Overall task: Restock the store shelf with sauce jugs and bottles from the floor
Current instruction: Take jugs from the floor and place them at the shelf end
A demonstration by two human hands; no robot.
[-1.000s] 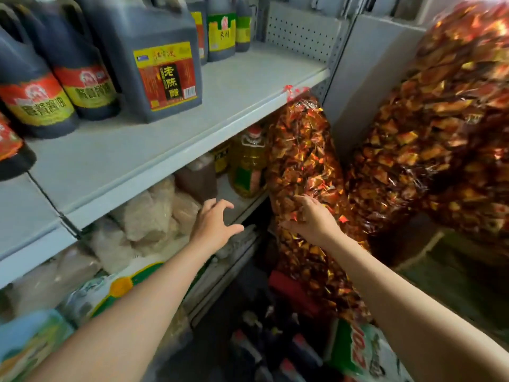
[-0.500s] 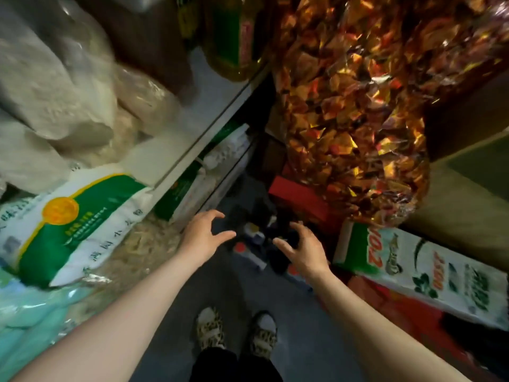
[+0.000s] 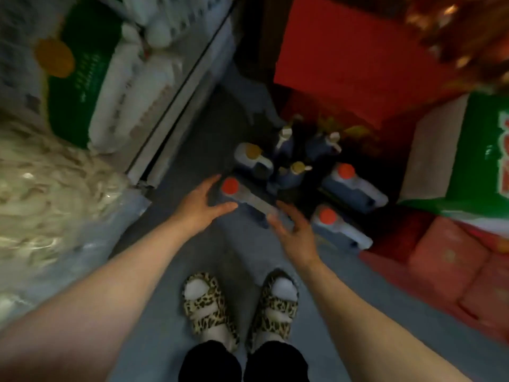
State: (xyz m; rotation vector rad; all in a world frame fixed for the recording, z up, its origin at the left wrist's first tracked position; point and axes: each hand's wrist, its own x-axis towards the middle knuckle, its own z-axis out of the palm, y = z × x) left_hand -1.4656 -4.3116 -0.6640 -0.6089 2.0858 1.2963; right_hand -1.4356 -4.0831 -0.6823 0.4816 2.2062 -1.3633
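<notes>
Head view, blurred: a red-capped jug (image 3: pixel 242 199) stands on the floor (image 3: pixel 192 150) between both hands. Left hand (image 3: pixel 202 201) spread open beside its cap; right hand (image 3: pixel 293 232) open at its handle end, neither grip closed.

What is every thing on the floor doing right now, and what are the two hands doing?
Left hand: open, beside the nearest jug's cap, holding nothing.
Right hand: open, by that jug's handle end, holding nothing.
Nearest jug: upright on the floor, red cap on.
Two other red-capped jugs: upright, caps on, untouched.
Yellow-capped jug: upright, cap on.
Small bottles: standing together, capped.
Red box: shut.
</notes>
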